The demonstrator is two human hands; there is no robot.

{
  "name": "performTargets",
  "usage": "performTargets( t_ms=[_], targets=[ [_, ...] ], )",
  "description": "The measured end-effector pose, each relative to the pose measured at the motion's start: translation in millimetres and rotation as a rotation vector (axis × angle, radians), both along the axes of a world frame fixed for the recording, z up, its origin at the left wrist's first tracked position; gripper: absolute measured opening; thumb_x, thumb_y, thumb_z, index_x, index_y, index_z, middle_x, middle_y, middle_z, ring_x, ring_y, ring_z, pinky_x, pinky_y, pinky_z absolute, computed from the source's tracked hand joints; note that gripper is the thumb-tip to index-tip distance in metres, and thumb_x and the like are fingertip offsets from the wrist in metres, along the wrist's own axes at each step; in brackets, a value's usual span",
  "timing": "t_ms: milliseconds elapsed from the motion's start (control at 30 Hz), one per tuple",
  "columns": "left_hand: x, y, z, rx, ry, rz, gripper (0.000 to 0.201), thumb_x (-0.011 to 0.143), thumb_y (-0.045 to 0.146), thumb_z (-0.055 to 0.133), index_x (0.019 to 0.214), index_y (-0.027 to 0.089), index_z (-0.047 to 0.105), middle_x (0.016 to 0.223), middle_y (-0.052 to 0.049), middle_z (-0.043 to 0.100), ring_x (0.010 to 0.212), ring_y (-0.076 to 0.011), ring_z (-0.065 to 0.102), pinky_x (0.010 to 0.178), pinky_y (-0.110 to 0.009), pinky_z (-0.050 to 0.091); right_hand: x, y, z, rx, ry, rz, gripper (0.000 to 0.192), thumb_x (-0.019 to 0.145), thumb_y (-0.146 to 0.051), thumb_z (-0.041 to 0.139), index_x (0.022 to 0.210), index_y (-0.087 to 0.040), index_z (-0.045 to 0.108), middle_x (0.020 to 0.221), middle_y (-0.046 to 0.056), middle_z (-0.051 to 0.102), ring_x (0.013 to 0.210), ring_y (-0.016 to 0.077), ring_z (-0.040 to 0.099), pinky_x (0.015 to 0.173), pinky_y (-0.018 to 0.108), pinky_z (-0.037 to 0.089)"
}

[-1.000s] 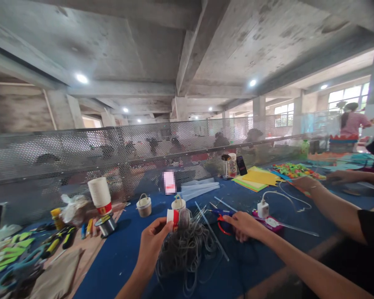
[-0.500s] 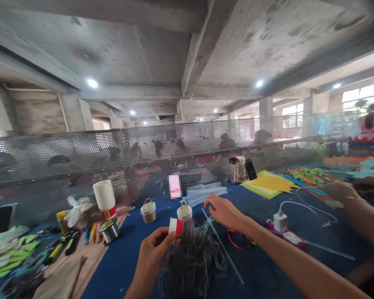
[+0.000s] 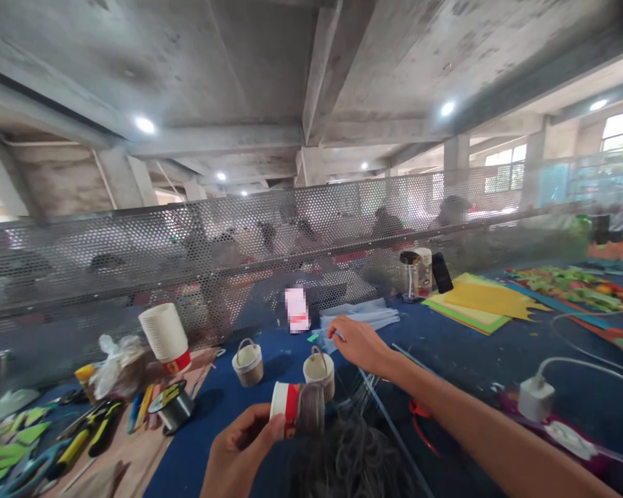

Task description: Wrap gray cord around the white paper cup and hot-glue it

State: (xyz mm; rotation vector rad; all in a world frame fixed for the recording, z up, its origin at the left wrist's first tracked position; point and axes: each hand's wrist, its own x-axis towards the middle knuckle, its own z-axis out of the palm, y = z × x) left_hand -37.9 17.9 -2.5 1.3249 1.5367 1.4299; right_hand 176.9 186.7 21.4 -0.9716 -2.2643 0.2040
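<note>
Paper cup [image 3: 289, 418] half-wrapped in grey cord sits in the left hand [image 3: 239, 453], fingers closed round its white end. It lies on its side, long axis roughly level, wrapped end pointing right. Loose grey cord pile [image 3: 350, 463] spills just below. Change since a second ago: right hand [image 3: 360, 344] has left the red scissors [image 3: 420, 432], now reaching forward, fingers loosely curled and empty, beside the small handled basket [image 3: 319, 366].

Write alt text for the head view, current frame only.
A person's left hand holds a paper cup half wrapped in grey cord over a blue table, while the right hand reaches toward clear plastic sheets near a mesh screen. Two small cup baskets stand nearby.
</note>
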Motion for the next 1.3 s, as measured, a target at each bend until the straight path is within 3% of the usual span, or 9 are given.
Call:
performTargets(
  t_ms=[233,467,633,833,933,1067,1167,1300],
  targets=[
    [1.9,-6.8,-2.7,-0.003,-0.004,0.025,0.034,0.068,0.051,0.072,0.08,0.019,0.077,0.08,-0.005,0.076,0.081,-0.0264,0.066,0.075,-0.03,0.051,25.4,-28.2,20.3,-0.014,0.04,0.003,0.02,0.085,-0.013,0.049,0.095,-0.021,0.065,0.097,0.003,0.066,0.081,0.0152,0.06,0.074,0.025,0.037],
    [1.4,-20.4,-3.6,0.056,-0.03,0.02,0.034,0.072,0.046,0.073,0.09,0.018,0.076,0.088,-0.005,0.076,0.085,-0.0247,0.066,0.077,-0.029,0.05,60.1,-84.0,19.3,-0.093,0.1,-0.001,0.019,0.085,-0.017,0.049,0.092,-0.022,0.066,0.09,0.001,0.07,0.077,0.0149,0.061,0.067,0.022,0.037],
    [10.2,-25.9,-4.1,0.121,-0.024,0.051,0.036,0.074,0.045,0.072,0.096,0.016,0.073,0.088,-0.005,0.075,0.086,-0.0231,0.064,0.08,-0.03,0.047,114.5,-119.4,6.3,-0.125,0.103,-0.187,0.017,0.088,-0.027,0.05,0.093,-0.022,0.065,0.085,0.0,0.071,0.074,0.0158,0.063,0.065,0.023,0.038],
    [29.4,-22.3,-0.5,0.129,0.004,0.092,0.043,0.072,0.048,0.072,0.098,0.015,0.072,0.09,-0.005,0.074,0.087,-0.0234,0.063,0.081,-0.03,0.047,172.2,-149.2,-24.1,-0.174,-0.009,-0.462,0.022,0.09,-0.036,0.05,0.085,-0.022,0.066,0.077,0.002,0.072,0.072,0.0178,0.065,0.061,0.024,0.035],
    [36.9,-21.2,-2.0,0.14,0.023,0.037,0.044,0.072,0.049,0.072,0.099,0.015,0.071,0.089,-0.004,0.075,0.083,-0.0227,0.064,0.077,-0.029,0.048,173.5,-152.5,-36.4,-0.255,-0.07,-0.515,0.03,0.091,-0.043,0.048,0.083,-0.021,0.067,0.074,0.004,0.072,0.068,0.0184,0.065,0.057,0.024,0.033],
    [38.6,-25.5,-4.4,0.153,0.036,0.029,0.045,0.07,0.05,0.072,0.098,0.014,0.071,0.085,-0.004,0.075,0.078,-0.0225,0.065,0.07,-0.027,0.049,153.4,-137.0,-40.6,-0.351,-0.127,-0.565,0.049,0.092,-0.057,0.04,0.082,-0.02,0.07,0.078,0.009,0.073,0.078,0.0237,0.068,0.064,0.027,0.04],
    [34.2,-30.3,-6.4,0.149,0.062,0.007,0.043,0.072,0.05,0.071,0.096,0.014,0.071,0.082,-0.003,0.074,0.078,-0.0221,0.064,0.071,-0.026,0.048,139.9,-120.4,-41.1,-0.414,-0.151,-0.576,0.059,0.087,-0.066,0.042,0.072,-0.017,0.07,0.068,0.014,0.071,0.077,0.0285,0.069,0.067,0.031,0.044],
    [27.2,-30.3,-11.8,0.146,0.098,-0.019,0.041,0.074,0.049,0.069,0.095,0.013,0.072,0.081,-0.004,0.074,0.077,-0.0221,0.064,0.071,-0.027,0.048,136.3,-104.4,-45.8,-0.49,-0.135,-0.572,0.06,0.082,-0.068,0.048,0.057,-0.016,0.066,0.052,0.013,0.065,0.068,0.0284,0.069,0.065,0.032,0.045]
  ],
)
